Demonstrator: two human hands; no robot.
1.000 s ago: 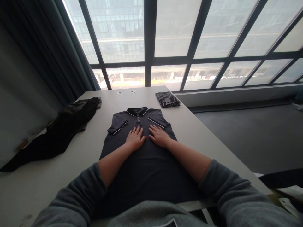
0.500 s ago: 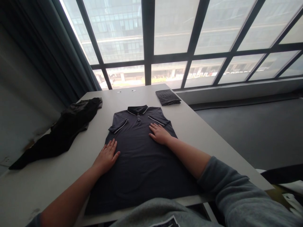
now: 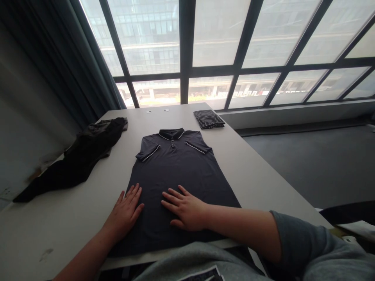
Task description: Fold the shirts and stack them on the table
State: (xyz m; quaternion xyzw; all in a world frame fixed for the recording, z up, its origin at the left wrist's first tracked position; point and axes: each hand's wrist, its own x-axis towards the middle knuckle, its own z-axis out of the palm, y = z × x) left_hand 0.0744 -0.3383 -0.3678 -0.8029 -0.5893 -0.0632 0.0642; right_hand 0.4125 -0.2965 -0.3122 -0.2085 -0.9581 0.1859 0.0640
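Observation:
A dark grey polo shirt (image 3: pixel 175 171) lies spread face up, its black collar with a white edge pointing away from me. Both short sleeves are folded inward over the front, showing white trim. My left hand (image 3: pixel 125 210) rests flat on the shirt's left edge, fingers stretched out. Lower on the front, my right hand (image 3: pixel 187 208) lies with its fingers spread over the cloth. Neither hand grips anything. The shirt's hem reaches the near table edge, partly hidden by my right arm.
The white table (image 3: pixel 263 183) extends toward the large windows. At its far right sits a folded striped cloth (image 3: pixel 208 119). Crumpled black garments (image 3: pixel 79 158) lie along the left side. A dark curtain (image 3: pixel 73 58) hangs at the left.
My right hand has slid from near the right sleeve down toward me and to the middle of the shirt. My left hand has moved slightly down the left edge. The cloth looks smoother.

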